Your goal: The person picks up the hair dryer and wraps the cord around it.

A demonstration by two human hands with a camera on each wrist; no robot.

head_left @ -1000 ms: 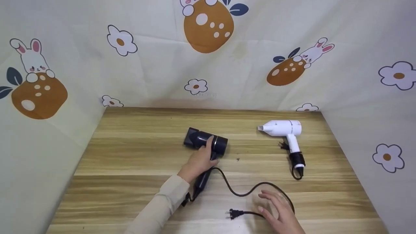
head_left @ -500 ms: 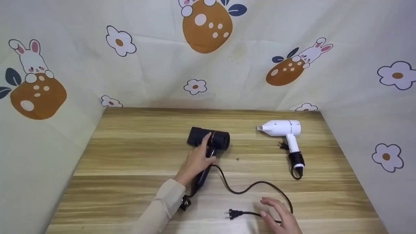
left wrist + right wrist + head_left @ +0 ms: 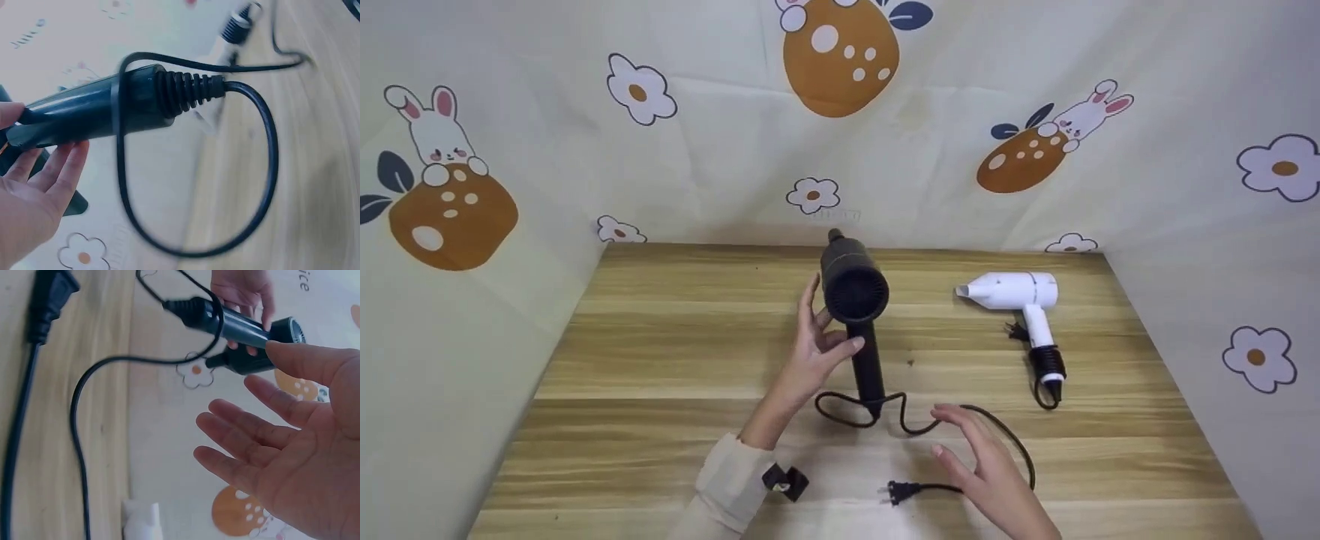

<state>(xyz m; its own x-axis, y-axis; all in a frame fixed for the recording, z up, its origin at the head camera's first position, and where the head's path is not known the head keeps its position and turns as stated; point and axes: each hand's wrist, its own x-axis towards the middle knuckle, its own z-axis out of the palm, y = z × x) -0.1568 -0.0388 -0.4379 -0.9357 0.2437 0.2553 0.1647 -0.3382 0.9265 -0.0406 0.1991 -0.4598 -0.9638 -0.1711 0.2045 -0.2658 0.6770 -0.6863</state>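
Observation:
My left hand (image 3: pixel 810 352) holds a black hair dryer (image 3: pixel 855 289) upright by its handle, thumb on the near side and fingers behind. The dryer's round rear grille faces me, and its nozzle points toward the back wall. In the left wrist view the power cord (image 3: pixel 273 163) loops around below the handle (image 3: pixel 107 107). My right hand (image 3: pixel 986 469) hovers over the cord with fingers spread and holds nothing; the right wrist view shows its bare palm (image 3: pixel 304 467). The plug (image 3: pixel 901 492) lies on the table left of that hand.
A white hair dryer (image 3: pixel 1009 291) with its black cord wound round the handle lies at the back right of the wooden table (image 3: pixel 660 360). A small black strap-like piece (image 3: pixel 785 481) lies beside the left sleeve. Patterned cloth (image 3: pixel 720 150) walls in the back and sides.
The left hand has raised the black hair dryer from lying on its side to upright, nozzle turned away. The small black piece now lies apart from it. The right hand has moved up slightly.

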